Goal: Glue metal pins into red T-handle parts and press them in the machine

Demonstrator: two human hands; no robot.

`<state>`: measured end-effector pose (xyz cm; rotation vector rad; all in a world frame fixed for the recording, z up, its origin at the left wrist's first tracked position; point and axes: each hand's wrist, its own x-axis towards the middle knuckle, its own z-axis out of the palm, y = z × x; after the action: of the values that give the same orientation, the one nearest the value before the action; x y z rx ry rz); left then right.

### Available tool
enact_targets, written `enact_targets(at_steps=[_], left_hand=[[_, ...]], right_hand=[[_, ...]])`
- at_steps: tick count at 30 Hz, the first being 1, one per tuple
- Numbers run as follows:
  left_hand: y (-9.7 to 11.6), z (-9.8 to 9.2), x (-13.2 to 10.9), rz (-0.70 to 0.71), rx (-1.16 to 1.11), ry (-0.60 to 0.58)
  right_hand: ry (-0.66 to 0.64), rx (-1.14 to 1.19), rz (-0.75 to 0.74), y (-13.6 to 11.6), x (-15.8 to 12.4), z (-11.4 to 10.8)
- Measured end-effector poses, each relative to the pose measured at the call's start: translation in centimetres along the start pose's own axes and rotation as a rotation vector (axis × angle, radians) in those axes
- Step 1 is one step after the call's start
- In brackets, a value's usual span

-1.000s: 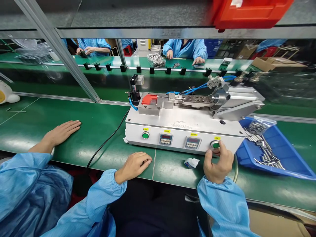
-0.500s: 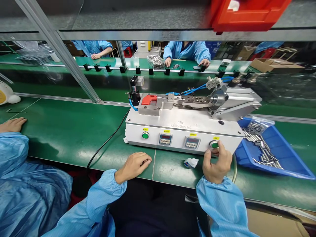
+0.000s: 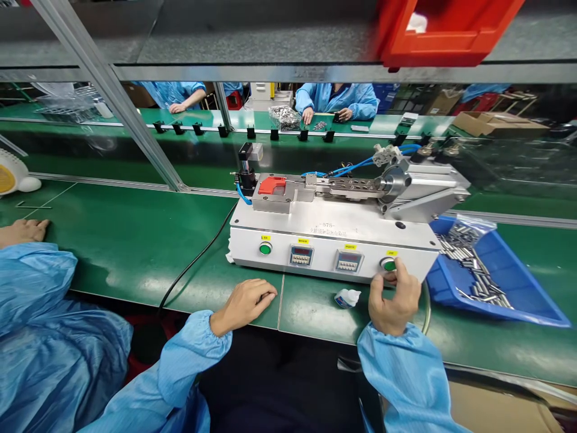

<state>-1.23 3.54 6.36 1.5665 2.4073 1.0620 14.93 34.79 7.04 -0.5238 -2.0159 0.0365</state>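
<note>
My right hand [image 3: 395,299] is raised at the right end of a white bench machine [image 3: 311,225], its index fingertip beside the green push button [image 3: 388,263]. The thumb stands apart and the other fingers are curled, with nothing held; I cannot tell whether the fingertip presses the button. My left hand [image 3: 244,305] rests loosely on the green table near its front edge, fingers slightly bent and holding nothing. On top of the machine, a red handle-shaped part [image 3: 271,184] sits in a metal fixture, with a thin shaft running right toward the cylinder [image 3: 399,185].
A blue bin [image 3: 536,294] of metal pins stands right of the machine. A small white-capped bottle [image 3: 347,298] lies before it. A black cable [image 3: 193,264] crosses the table. A neighbour's hand [image 3: 24,231] rests at left; co-workers sit behind. A red bin [image 3: 451,36] hangs above.
The view has shifted slightly. My right index finger has drawn back a little from over the green button, so more of it shows. My left hand stays in place.
</note>
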Motion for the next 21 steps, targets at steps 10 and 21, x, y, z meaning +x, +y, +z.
enact_targets(at_steps=[10,21], left_hand=[[0.12,-0.06,0.10,0.012,-0.010,0.016],[-0.04,0.01,0.08,0.016,0.004,0.013]], right_hand=[[0.054,-0.033,-0.122,-0.12,0.28,-0.11],[0.048,0.007,-0.034,-0.11,-0.06,0.16]])
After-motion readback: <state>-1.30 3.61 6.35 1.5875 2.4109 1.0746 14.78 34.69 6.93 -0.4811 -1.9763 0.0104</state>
